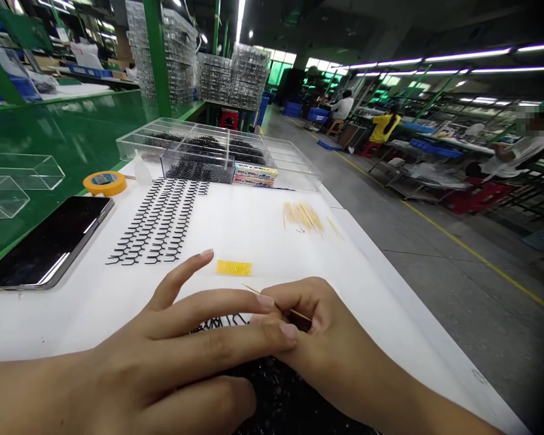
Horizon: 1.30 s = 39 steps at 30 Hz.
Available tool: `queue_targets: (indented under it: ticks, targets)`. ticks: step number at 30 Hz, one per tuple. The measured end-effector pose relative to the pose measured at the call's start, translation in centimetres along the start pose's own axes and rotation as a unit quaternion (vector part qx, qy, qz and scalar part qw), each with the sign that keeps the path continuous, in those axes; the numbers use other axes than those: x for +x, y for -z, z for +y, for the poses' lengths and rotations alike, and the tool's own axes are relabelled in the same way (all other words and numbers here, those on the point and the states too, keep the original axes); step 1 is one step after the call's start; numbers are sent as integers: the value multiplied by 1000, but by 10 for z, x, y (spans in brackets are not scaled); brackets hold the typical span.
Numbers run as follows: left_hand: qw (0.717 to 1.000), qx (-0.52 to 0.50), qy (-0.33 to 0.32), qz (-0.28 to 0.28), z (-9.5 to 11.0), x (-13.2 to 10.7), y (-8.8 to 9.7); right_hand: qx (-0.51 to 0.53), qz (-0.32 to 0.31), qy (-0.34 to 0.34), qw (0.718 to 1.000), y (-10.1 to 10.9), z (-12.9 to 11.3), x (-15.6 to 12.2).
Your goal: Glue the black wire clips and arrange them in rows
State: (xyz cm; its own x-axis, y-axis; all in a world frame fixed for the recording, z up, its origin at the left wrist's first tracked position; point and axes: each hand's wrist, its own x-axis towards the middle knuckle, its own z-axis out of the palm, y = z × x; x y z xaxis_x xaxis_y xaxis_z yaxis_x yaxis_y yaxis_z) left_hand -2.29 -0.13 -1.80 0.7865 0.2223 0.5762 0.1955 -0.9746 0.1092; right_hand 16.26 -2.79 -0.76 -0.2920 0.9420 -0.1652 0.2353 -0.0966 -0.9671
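My left hand (176, 350) lies with fingers stretched out flat over a pile of small black lash clusters (281, 393) at the near edge of the white table (236, 223). My right hand (330, 338) is curled in a pinch round a thin wooden stick (254, 290), whose tip points up and left past my left fingertips. A small yellow strip (234, 267) lies just beyond both hands. Rows of black lash pieces (158, 220) are laid out further back on the left.
A dark phone (49, 241) lies at the left, a yellow tape roll (104, 182) behind it. Clear compartment trays (217, 151) with black pieces stand at the back. Loose yellow sticks (303, 216) lie right of centre. Other people sit at benches across the aisle.
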Motion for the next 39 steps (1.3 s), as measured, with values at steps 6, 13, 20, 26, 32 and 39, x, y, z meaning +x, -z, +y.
queue_targets:
  ticks: [6, 13, 20, 26, 32, 39]
  targets:
    - [998, -1, -36, -57, -1, -1, 2, -7, 7, -28, 1000, -3, -5, -2]
    - [999, -18, -35, -17, -5, 0, 10, -4, 3, -11, 1000, 2, -10, -5]
    - [997, -78, 25, 3, -7, -2, 8, -21, 10, 5, 1000, 4, -11, -3]
    - [988, -113, 71, 74, 0, 3, 1, -20, -8, -3, 1000, 2, -8, -2]
    - [998, -24, -17, 62, -1, 5, 4, -22, -3, -9, 1000, 3, -12, -7]
    - [995, 24, -77, 58, 7, 30, 19, -30, 7, -3, 1000, 13, -29, -31]
